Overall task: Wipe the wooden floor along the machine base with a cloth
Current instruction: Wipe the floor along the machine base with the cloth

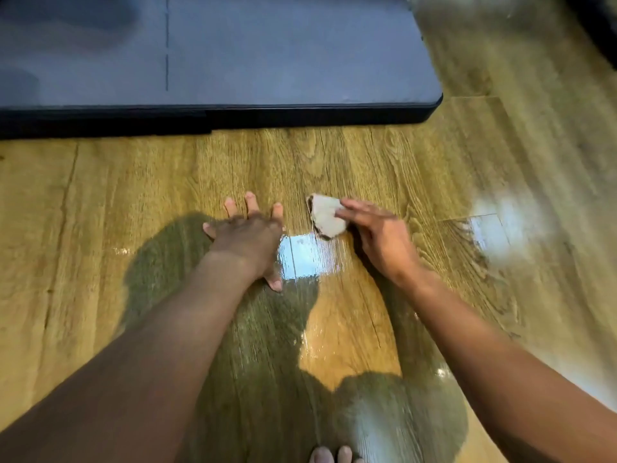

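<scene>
A small crumpled pale cloth (pixel 328 216) is seen at about frame centre, lying on the wooden floor (pixel 350 155), well short of the machine base (pixel 233 61) at 12 o'clock. The cloth is covered at its 3 o'clock edge by the fingers of the right hand (pixel 377 235). The fingers are laid nearly straight and pressed on top of it; the thumb is hidden, so any pinch underneath cannot be told. The left hand (pixel 247 235) is placed at 9 o'clock of the cloth, apart from it. It is palm down on the floor with fingers spread straight, and nothing is held.

A bright wet-looking glare patch (pixel 307 259) is seen at 7 o'clock of the cloth, between the two hands. A second glare (pixel 494 228) is noted at 3 o'clock, blurred. The floor is made of glossy yellow-brown planks with visible grain and seams. Dark shadows (pixel 267 329) are cast on the boards under both forearms, toward 6 o'clock. The base is a flat blue-grey slab with a black edge and a rounded corner at 1 o'clock. Bare toes (pixel 330 456) are cropped at the 6 o'clock frame edge. A dark object (pixel 597 25) is cut off at 2 o'clock and cannot be identified.
</scene>
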`<state>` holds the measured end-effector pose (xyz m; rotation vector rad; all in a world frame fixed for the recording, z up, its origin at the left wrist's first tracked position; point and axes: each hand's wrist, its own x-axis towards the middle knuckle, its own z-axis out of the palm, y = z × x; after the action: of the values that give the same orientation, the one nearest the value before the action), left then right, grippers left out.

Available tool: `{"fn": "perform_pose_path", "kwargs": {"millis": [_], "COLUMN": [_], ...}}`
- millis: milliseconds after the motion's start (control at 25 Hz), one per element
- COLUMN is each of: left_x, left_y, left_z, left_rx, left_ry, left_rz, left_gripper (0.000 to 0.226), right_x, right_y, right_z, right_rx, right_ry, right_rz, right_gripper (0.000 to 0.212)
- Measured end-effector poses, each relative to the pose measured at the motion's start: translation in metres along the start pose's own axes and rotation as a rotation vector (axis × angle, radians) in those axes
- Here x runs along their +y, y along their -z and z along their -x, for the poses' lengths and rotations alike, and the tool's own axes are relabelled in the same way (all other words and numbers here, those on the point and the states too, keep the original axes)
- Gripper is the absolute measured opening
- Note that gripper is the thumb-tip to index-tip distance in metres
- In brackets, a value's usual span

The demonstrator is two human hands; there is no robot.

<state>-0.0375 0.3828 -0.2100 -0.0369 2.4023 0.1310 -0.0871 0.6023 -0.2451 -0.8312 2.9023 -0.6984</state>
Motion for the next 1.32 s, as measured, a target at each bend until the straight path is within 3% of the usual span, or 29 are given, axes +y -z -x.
{"fn": "perform_pose_path", "kwargs": {"millis": [120, 200, 320, 400, 600, 680, 840, 920, 1120, 1320], "left_x": [-0.002, -0.002, 0.001, 0.001, 0.002, 0.001, -0.002, -0.004, -0.006, -0.005], "left_y": [0.0, 0.0, -0.001, -0.001, 0.0, -0.001, -0.01, -0.013, -0.014, -0.013], "left_z": [0.001, -0.001, -0.004, -0.006, -0.006, -0.007, -0.01, -0.012, -0.013, -0.013], "left_rx": [-0.008, -0.016, -0.047, -0.055, -0.072, -0.068, -0.025, -0.008, 0.003, 0.004], "left_ry": [-0.002, -0.002, 0.003, 0.004, 0.009, 0.011, -0.001, -0.008, -0.006, 0.0], "left_rz": [0.023, 0.034, 0.043, 0.041, 0.038, 0.044, 0.039, 0.034, 0.031, 0.028], "left_gripper": [0.131, 0.133, 0.135, 0.135, 0.133, 0.133, 0.135, 0.136, 0.137, 0.138], "right_x": [0.007, 0.001, -0.005, 0.014, 0.036, 0.026, 0.025, 0.034, 0.018, 0.004], "right_y": [-0.004, -0.011, -0.011, 0.0, 0.004, -0.003, 0.007, 0.017, 0.015, 0.026], "right_z": [-0.072, -0.062, -0.016, -0.041, -0.135, -0.105, 0.001, -0.002, -0.024, 0.141], "right_rx": [0.021, 0.059, 0.023, -0.036, 0.048, 0.063, 0.014, -0.053, 0.008, -0.066], "right_ry": [-0.125, -0.17, 0.023, 0.147, -0.147, -0.159, 0.023, 0.075, -0.12, 0.147], "right_rz": [-0.014, -0.04, -0.002, 0.041, 0.025, 0.016, 0.018, 0.028, -0.027, -0.025], "right_gripper": [0.033, 0.035, 0.03, 0.031, 0.032, 0.031, 0.032, 0.031, 0.029, 0.031]}}
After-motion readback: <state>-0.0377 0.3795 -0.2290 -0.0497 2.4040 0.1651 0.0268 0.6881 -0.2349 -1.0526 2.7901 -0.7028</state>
